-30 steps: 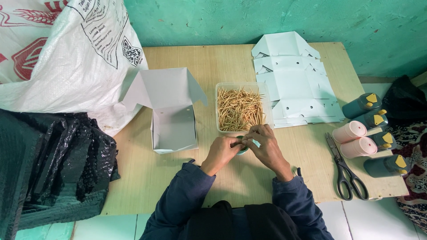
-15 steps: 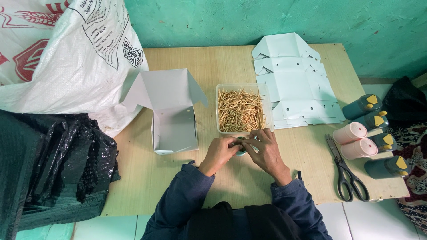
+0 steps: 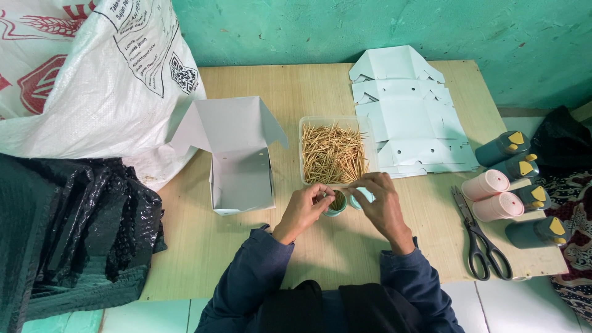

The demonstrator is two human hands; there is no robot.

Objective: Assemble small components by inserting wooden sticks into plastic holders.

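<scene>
My left hand (image 3: 303, 209) grips a small teal round container (image 3: 337, 203) packed with thin wooden sticks, low over the wooden table (image 3: 259, 246). My right hand (image 3: 382, 203) pinches a teal lid (image 3: 361, 195) right beside the container's mouth. Just beyond both hands sits a clear plastic tray (image 3: 333, 152) heaped with loose wooden sticks. An open white cardboard box (image 3: 237, 157) lies to the left of the tray, its flaps spread.
A stack of flat white box blanks (image 3: 410, 111) lies at the back right. Pink and dark green containers (image 3: 515, 185) with yellow caps line the right edge beside black scissors (image 3: 481, 237). A white woven sack (image 3: 92, 80) and black plastic bags (image 3: 68, 234) fill the left.
The hands have parted a little: the right hand now holds the lid off to the side of the container, whose stick-filled mouth shows.
</scene>
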